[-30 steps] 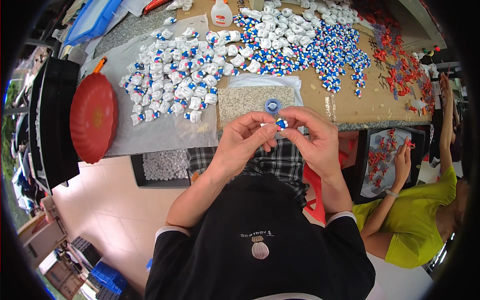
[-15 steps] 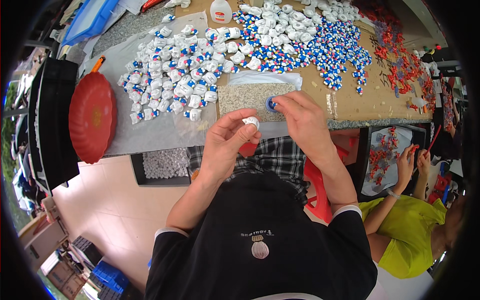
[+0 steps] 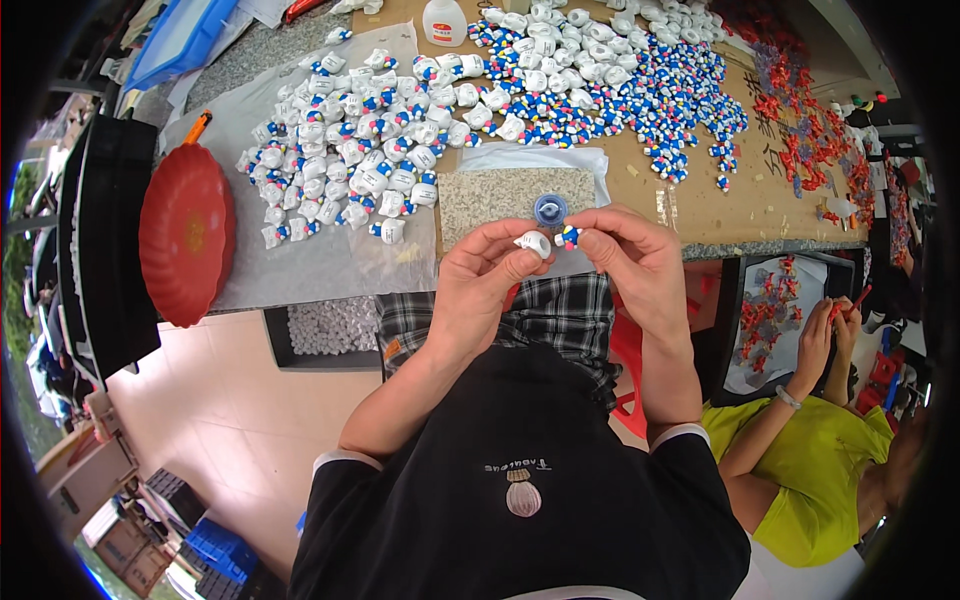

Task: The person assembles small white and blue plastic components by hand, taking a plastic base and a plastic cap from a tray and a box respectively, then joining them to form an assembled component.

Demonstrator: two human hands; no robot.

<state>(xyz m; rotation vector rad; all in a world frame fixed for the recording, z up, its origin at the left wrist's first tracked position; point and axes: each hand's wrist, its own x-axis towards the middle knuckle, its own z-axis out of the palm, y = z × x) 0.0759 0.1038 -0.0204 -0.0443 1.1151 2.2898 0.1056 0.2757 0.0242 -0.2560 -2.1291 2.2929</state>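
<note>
My left hand [image 3: 482,282] pinches a small hollow white figurine head [image 3: 533,243] between thumb and fingers. Close to its right, my right hand [image 3: 638,268] grips a tiny blue-and-white figurine body [image 3: 568,237] by its end. A narrow gap seems to part the two pieces. Just beyond them, a small round blue dish [image 3: 538,212] sits on a speckled stone slab [image 3: 480,195]. White heads joined to blue bodies [image 3: 345,150] lie heaped at the left of the table. Loose blue bodies [image 3: 660,95] and loose white heads [image 3: 570,50] spread over the back right.
A red scalloped tray [image 3: 185,270] stands at the left table edge. At the back is a white bottle [image 3: 444,24]. Below the table sits a bin of white pieces [image 3: 330,328]. On the right, a person in a yellow-green top [image 3: 800,460] handles red parts beside a tray [image 3: 735,375].
My right hand has drawn back from the blue dish toward my left hand, bringing the blue body beside the white head. My left hand has shifted slightly right.
</note>
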